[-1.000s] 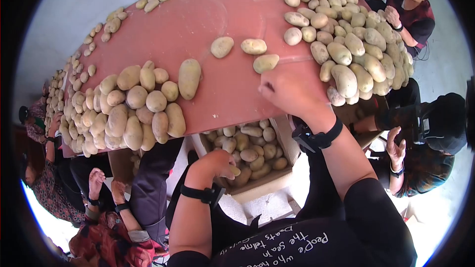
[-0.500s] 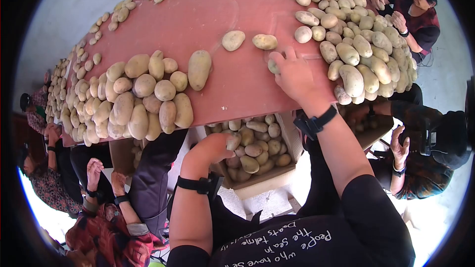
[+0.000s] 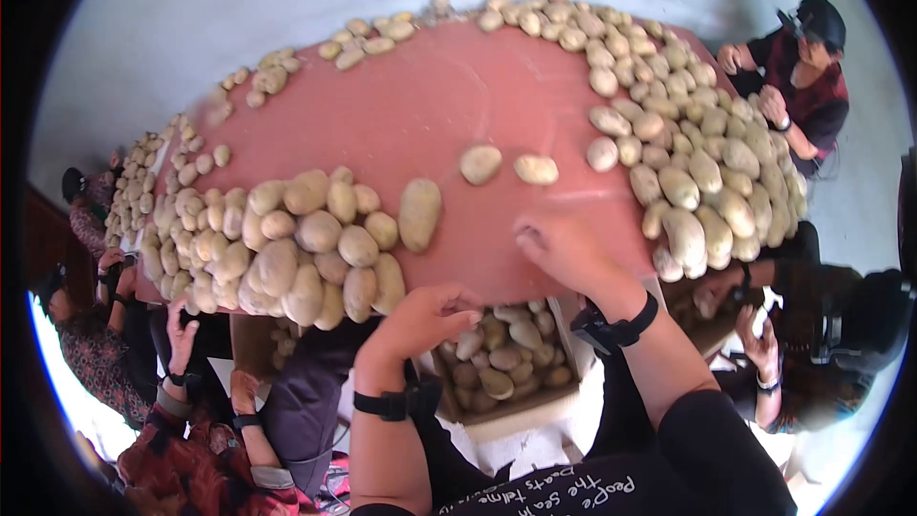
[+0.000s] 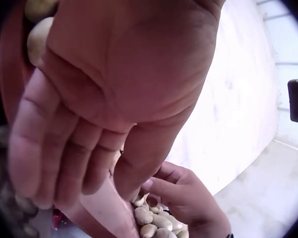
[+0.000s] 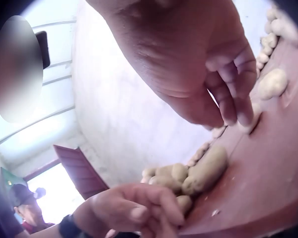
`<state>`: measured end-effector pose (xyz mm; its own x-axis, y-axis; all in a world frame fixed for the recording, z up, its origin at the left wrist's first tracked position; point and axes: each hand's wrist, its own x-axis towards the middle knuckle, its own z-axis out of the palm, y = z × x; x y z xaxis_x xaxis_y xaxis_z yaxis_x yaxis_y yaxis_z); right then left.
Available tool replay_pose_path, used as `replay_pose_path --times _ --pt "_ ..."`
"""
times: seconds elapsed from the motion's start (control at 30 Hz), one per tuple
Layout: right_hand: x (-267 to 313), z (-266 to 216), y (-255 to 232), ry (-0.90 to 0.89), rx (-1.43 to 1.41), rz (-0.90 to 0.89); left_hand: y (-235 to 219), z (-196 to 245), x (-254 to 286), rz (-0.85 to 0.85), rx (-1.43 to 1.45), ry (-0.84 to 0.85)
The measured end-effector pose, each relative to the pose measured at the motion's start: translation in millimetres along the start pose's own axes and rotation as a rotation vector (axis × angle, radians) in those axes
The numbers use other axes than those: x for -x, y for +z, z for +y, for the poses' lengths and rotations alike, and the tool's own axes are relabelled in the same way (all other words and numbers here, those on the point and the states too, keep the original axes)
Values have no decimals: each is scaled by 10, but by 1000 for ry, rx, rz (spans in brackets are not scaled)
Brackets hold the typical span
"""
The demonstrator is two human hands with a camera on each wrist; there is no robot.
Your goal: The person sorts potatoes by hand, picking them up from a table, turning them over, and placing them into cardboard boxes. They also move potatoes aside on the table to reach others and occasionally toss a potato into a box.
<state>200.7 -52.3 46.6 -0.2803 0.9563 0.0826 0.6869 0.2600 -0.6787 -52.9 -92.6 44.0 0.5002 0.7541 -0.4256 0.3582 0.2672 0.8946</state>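
Observation:
My left hand (image 3: 430,320) hovers at the table's near edge, beside the left potato pile (image 3: 315,248) and over the rim of a box (image 3: 573,363) of potatoes. In the left wrist view its palm (image 4: 134,64) faces the camera, fingers loosely extended, with nothing in it. My right hand (image 3: 564,253) is low over the red table (image 3: 411,115), back of the hand upward and fingers bent down. The right wrist view shows its fingertips overlapping a potato (image 5: 251,121); I cannot tell whether a potato is inside the hand. Two loose potatoes, one a yellowish oval (image 3: 536,169), lie beyond it.
A large potato heap (image 3: 712,162) covers the table's right side. Smaller groups, such as the far-left potatoes (image 3: 272,76), line its far edge. People sit around the table, including a person in a black cap (image 3: 821,29) at the far right. A long potato (image 3: 420,215) borders the left pile.
The view has tilted upward. My left hand has risen from the box to the table edge. The potato under my right fingers no longer shows, and that hand has drawn back toward the near edge.

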Motion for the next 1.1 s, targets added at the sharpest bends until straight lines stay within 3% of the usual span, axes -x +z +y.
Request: replay_pose_path --times 0.1,0.2,0.23,0.33,0.4,0.5,0.6,0.7,0.83,1.1 --pt "-209 116 -52 -46 259 260 -59 34 -178 307 2 257" --pt "-408 296 -15 60 318 236 -81 95 -296 678 -79 332" --pt "-478 371 22 64 354 249 -135 51 -382 740 -161 463" --pt "-577 508 169 83 410 235 -164 39 -487 831 -422 461" --pt "-674 549 197 82 389 194 -164 26 -568 824 -477 453" --pt "-848 371 76 353 398 -56 -179 17 -692 812 -549 438" --pt "-900 145 -80 204 299 -323 -151 14 -797 805 -622 405" --pt "-972 120 70 -253 351 -44 -118 31 -872 836 -664 344" --pt "-1195 389 321 -215 147 -145 -142 118 -933 863 -705 250" --pt "-1042 -199 243 -10 287 -170 -70 -96 -1041 895 -715 262"
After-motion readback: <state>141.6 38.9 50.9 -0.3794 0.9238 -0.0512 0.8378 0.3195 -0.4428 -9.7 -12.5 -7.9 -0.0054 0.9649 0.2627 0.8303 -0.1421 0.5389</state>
